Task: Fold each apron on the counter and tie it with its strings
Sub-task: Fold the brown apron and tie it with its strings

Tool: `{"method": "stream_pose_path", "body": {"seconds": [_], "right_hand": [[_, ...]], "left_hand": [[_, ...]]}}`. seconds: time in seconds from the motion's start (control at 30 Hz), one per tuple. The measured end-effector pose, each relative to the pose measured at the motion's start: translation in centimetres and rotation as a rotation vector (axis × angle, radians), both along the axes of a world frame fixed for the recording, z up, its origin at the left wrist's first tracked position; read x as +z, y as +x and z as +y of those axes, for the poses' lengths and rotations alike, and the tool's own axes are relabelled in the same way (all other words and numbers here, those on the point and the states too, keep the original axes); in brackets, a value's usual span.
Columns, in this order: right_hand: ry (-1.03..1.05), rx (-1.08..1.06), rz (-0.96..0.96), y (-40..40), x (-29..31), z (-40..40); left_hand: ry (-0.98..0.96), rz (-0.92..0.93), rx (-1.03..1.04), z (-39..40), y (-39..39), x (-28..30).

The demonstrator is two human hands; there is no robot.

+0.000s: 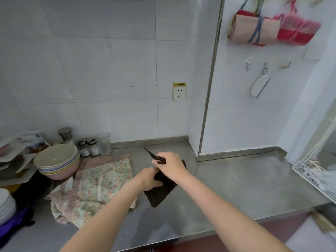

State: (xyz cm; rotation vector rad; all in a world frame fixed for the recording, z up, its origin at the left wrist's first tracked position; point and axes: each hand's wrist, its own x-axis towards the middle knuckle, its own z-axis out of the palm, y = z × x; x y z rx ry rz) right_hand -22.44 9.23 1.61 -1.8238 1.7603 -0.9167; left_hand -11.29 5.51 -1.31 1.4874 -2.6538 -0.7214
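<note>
A dark brown folded apron (160,190) lies on the steel bench (236,188), near centre, long bundle angled from lower left to upper right. Both hands are on it. Left hand (150,179) presses down on the bundle's middle, fingers curled round the fabric edge, grip clamped on the apron. Right hand (170,165) sits just above and beyond it, fingers closed round a dark apron string (151,155); the string's free end sticks out toward the back wall, up and to the left. Bare forearms come in from the bottom of the view.

Just left of the dark apron, touching or nearly so, a floral apron (101,184) lies loosely spread on the bench, pale green and pink w/ a lace strip, not tied. Left of that, a stack of pastel bowls (57,160), pink one at the bottom. Behind the bowls, by the wall: a metal-lidded jar (65,134), two small shakers (88,147) w/ white contents, and a clear glass (104,142). Far left edge: white plates (6,204), purple cloth (14,222), some cardboard, blurred.

White tiled wall behind, w/ a power socket (179,94) under a yellow label. To the right a white panel juts out; two folded, tied aprons hang high on it from hooks: a beige apron (252,30) bound w/ blue string and a red apron (298,31), blurred. Below them a white oval board (259,87) hangs from a hook. A white wire rack (314,175) stands at the bench's far right.
</note>
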Motion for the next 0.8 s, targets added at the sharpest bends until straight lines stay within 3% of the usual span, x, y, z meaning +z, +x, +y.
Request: {"method": "stream_pose_path", "body": {"seconds": [0.2, 0.37, 0.53, 0.67, 0.8], "right_hand": [[-0.023, 0.057, 0.232, -5.4, 1.4, -1.2], [-0.096, 0.089, 0.535, -13.3, 1.9, -2.0], [-0.204, -0.073, 0.758, -25.0, 4.1, -3.8], [-0.248, -0.304, 0.722, -33.5, 7.4, -5.4], [-0.362, -0.460, 0.546, -38.1, 11.5, -6.9]], "left_hand": [[0.082, 0.002, -0.161, -2.1, -4.6, 3.0], [0.096, -0.015, -0.242, -4.3, -11.4, 4.2], [0.098, 0.064, -0.268, -6.2, -23.5, 6.8], [0.101, 0.211, -0.243, -6.8, -30.4, 11.3], [0.196, 0.473, -0.169, -7.8, -33.4, 15.8]]}}
